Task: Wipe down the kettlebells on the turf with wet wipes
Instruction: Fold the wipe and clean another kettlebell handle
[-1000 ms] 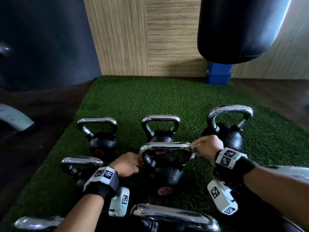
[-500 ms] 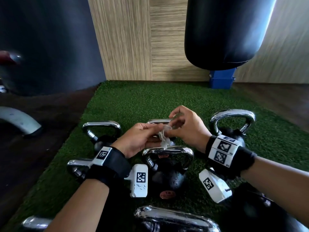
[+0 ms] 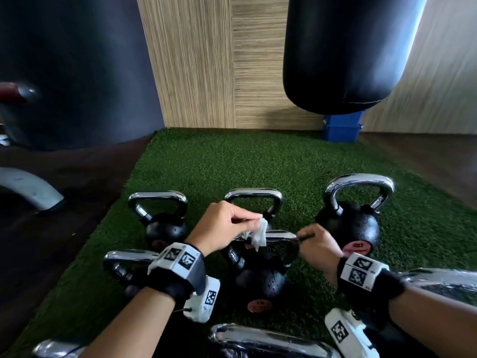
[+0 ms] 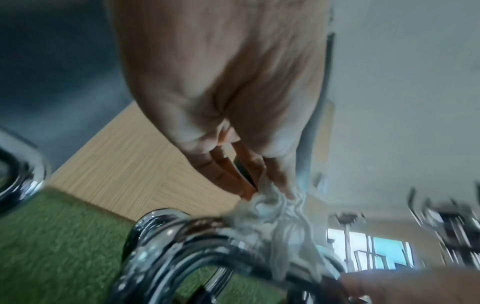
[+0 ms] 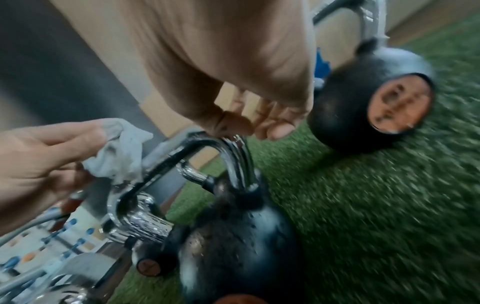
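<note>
Several black kettlebells with chrome handles stand on the green turf (image 3: 206, 171). My left hand (image 3: 254, 219) pinches a crumpled white wet wipe (image 3: 259, 235) against the top bar of the middle kettlebell (image 3: 260, 277). The left wrist view shows the wipe (image 4: 272, 207) bunched at my fingertips on the chrome handle (image 4: 182, 230). My right hand (image 3: 307, 235) holds the right corner of that same handle. In the right wrist view its thumb and fingers (image 5: 272, 129) curl over the handle bend (image 5: 233, 148), with the wipe (image 5: 119, 152) to the left. The ball's surface shows droplets.
Behind stand three more kettlebells: left (image 3: 162, 226), middle (image 3: 254, 196), right (image 3: 353, 228). Others lie at near left (image 3: 126, 259), near front (image 3: 271, 342) and right (image 3: 438, 280). A black punching bag (image 3: 343, 52) hangs above a blue box (image 3: 340, 127). Dark floor borders the turf.
Half a second ago both hands held the wipe together above the handle. Now the right hand has dropped to the handle's right corner and the left has lowered the wipe onto the bar.
</note>
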